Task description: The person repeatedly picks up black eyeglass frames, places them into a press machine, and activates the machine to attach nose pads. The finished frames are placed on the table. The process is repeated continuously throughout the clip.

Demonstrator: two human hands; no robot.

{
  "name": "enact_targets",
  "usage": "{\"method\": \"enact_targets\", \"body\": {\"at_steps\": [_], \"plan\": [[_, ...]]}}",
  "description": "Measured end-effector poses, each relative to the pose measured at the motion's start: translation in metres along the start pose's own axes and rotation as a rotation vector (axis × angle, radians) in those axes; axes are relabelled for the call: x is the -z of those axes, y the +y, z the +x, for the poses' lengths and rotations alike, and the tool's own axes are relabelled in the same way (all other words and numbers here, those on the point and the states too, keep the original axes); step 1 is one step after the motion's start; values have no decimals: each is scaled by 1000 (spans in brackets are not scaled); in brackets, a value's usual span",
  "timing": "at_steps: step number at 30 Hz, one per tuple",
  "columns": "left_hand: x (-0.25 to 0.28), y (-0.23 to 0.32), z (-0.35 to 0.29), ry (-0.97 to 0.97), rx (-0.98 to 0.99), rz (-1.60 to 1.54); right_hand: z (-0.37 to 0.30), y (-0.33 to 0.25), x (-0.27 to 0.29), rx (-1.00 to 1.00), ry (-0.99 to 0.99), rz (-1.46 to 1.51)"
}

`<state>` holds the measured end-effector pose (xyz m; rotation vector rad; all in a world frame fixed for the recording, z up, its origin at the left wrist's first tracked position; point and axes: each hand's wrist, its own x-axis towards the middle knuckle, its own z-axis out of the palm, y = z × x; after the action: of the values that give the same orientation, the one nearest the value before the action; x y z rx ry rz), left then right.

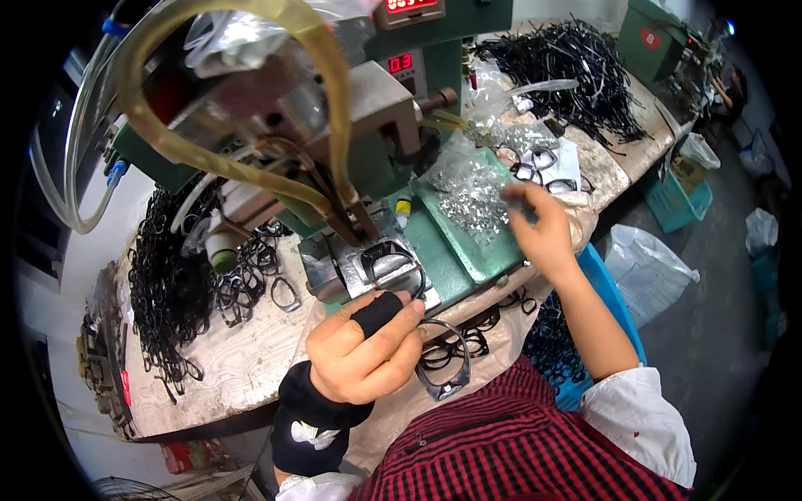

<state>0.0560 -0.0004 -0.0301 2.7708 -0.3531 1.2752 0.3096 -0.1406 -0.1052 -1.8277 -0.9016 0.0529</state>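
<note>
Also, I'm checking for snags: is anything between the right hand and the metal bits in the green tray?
Nothing visible blocks the right hand from the nearest metal bits in the tray; clear plastic lies at their far left side.

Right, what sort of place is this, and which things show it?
Probably an eyewear workshop: a green bench machine, heaped black frame-like pieces and a green tray of small shiny parts.
</note>
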Motion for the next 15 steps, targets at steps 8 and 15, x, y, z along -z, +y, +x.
{"method": "enact_targets", "body": {"at_steps": [8, 15], "plan": [[-4, 3, -10, -26, 51, -128, -21, -14, -3, 87, -197, -379], [19, 53, -62, 5, 432, 55, -17, -9, -20, 300, -72, -437]]}}
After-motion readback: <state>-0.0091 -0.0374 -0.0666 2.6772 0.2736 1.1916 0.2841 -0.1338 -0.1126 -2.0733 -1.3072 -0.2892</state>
